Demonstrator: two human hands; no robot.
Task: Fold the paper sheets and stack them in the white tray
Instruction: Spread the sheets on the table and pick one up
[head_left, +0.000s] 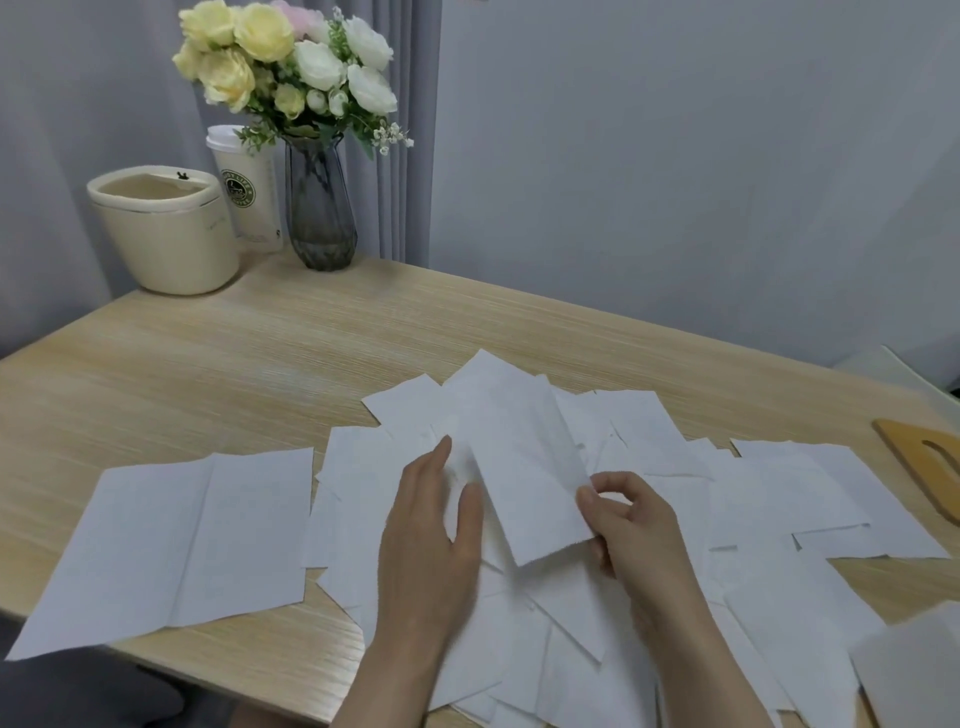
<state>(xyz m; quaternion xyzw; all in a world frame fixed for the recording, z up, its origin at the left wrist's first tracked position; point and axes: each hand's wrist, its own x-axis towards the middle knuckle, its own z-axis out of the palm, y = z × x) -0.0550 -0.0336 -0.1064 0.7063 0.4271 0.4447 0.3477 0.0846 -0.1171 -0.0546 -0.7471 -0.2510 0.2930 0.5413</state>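
I have the narrow folded white paper sheet (530, 483) raised just above the loose pile of white sheets (675, 519) mid-bench. My right hand (631, 525) pinches its right edge between thumb and curled fingers; my left hand (431, 525) lies flat and straight-fingered beside it. I judge it best to align the edges before creasing (the white tray (914, 670), I think, sits near right).

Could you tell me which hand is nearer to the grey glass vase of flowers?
Left. The left hand lies flat on the loose white paper sheets, nearer the grey glass vase; the right hand, pinching a folded white paper sheet, sits farther right.
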